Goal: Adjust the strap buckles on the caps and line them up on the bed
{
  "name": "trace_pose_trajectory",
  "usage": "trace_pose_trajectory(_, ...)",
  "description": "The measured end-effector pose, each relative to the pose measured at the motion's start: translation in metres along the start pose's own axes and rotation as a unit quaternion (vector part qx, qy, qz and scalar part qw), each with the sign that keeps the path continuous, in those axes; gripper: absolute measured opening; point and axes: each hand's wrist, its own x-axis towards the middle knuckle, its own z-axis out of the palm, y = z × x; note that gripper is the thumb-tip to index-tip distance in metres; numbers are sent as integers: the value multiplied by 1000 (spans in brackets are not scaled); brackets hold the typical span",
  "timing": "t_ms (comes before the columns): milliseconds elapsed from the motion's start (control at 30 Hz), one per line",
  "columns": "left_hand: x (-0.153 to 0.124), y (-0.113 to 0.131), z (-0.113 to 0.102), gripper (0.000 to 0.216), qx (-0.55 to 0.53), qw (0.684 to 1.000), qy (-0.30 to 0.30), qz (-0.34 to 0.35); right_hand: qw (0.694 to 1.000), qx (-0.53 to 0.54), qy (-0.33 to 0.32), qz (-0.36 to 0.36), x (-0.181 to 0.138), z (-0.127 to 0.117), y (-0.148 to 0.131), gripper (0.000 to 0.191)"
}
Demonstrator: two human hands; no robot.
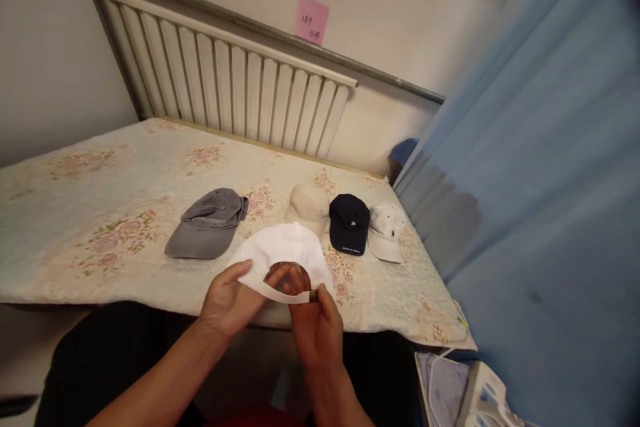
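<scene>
A white baseball cap (290, 241) is held up in front of me, its back opening and strap turned my way. My left hand (227, 303) grips its left edge, thumb outside and fingers reaching inside. At the strap's buckle, my right hand (317, 327) pinches the right edge, with other fingers showing through the opening. Just beyond lie a beige cap (309, 203), partly hidden by the white one, a black cap (349, 223) with small lettering, and an off-white cap (386, 230) with a small dark logo. A grey cap (207, 223) rests to the left, brim towards me.
The caps lie on a bed with a floral cover (135, 180). A radiator (225, 73) and a pink note (311, 20) are at the wall behind. On the right hangs a blue curtain (525, 167); a white device (483, 397) with a cable stands below it.
</scene>
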Motion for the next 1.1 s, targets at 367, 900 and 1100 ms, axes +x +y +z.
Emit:
trace_pose_trajectory(367, 1, 15, -13, 68, -39, 995, -84, -40, 999, -17, -22, 36, -10, -6, 12, 27)
trace_pose_trajectory(900, -6, 7, -10, 77, -29, 995, -90, -30, 999, -46, -28, 5, 15, 7, 0, 42)
trace_pose_trajectory(1100, -4, 6, -8, 75, -23, 997, -64, -30, 994, -84, -47, -61, 11, 15, -11, 51)
